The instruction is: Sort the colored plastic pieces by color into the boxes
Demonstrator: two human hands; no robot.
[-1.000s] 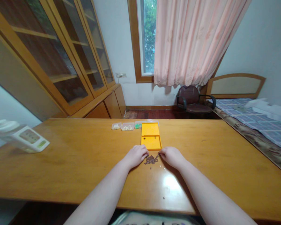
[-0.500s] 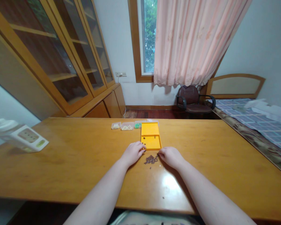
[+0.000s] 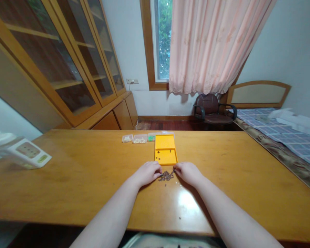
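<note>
A small heap of tiny dark pieces (image 3: 166, 176) lies on the wooden table (image 3: 80, 179) just in front of an open orange tray (image 3: 165, 154). A few dark pieces sit inside the tray's near compartment. My left hand (image 3: 147, 173) rests left of the heap, fingers curled with the tips pinched at its edge. My right hand (image 3: 187, 172) rests right of the heap, fingers also curled, tips touching the pieces. What either pinch holds is too small to make out.
Three small clear boxes (image 3: 139, 138) with white and green bits stand left of the tray's far end. A white box with a bottle (image 3: 20, 154) sits at the table's left edge. A chair (image 3: 212, 110) and a bed (image 3: 286, 131) lie beyond the table.
My left hand had reached forward to the tray's near edge half a second ago and has drawn back to the heap. My right hand has stayed by the pieces.
</note>
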